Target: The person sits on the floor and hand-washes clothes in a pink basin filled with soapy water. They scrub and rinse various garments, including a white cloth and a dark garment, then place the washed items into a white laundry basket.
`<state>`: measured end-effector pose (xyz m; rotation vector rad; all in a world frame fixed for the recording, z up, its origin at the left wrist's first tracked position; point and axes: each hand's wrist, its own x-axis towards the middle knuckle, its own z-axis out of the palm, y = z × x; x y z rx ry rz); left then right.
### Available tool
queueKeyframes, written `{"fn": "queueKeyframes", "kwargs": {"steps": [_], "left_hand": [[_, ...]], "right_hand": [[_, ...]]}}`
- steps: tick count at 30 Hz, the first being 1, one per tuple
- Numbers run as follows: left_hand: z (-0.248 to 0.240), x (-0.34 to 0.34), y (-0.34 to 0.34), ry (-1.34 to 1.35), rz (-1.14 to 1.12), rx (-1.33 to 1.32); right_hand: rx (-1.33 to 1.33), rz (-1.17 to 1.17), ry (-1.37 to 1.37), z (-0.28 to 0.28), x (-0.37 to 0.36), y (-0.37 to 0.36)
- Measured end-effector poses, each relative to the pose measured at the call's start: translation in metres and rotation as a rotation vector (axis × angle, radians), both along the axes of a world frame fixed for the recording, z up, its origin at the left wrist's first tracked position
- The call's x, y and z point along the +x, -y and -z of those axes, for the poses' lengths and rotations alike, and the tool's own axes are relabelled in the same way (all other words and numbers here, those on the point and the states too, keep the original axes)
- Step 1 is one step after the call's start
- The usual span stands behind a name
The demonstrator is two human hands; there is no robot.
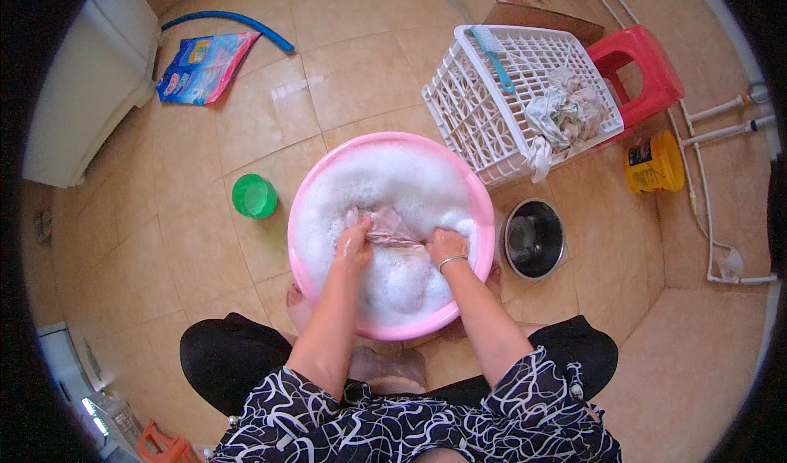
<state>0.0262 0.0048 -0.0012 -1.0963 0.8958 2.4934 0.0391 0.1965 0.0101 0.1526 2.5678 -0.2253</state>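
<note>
One crumpled pale pink wet cloth drawn between two hands, amid thick white foam.
It lies inside the round pink plastic basin, long axis running left to right, dipping slightly rightward; the broader bulk is nearer the left hand, which pinches that end, while the right hand is curled on the narrow end, fingertips partly hidden. Left of the basin stands a round green plastic container.

From head height, the single wide fisheye view looks steeply down, fairly near, over the pink basin and tiled floor.
</note>
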Motion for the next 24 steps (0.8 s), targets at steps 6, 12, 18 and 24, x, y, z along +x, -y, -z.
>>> {"fn": "queueKeyframes", "kwargs": {"steps": [6,12,18,24], "left_hand": [[-0.005,-0.002,-0.02,0.114,0.257,0.212],[-0.001,0.009,-0.021,-0.14,0.256,0.614],[-0.018,0.009,-0.038,-0.026,0.083,0.312],[-0.033,-0.001,-0.027,-0.222,0.106,-0.017]], "right_hand": [[-0.381,0.524,-0.497,-0.004,-0.006,0.039],[-0.747,0.152,-0.789,-0.067,0.027,0.097],[-0.584,0.653,-0.458,-0.066,-0.012,0.072],[-0.733,0.089,-0.587,-0.046,0.006,0.062]]}}
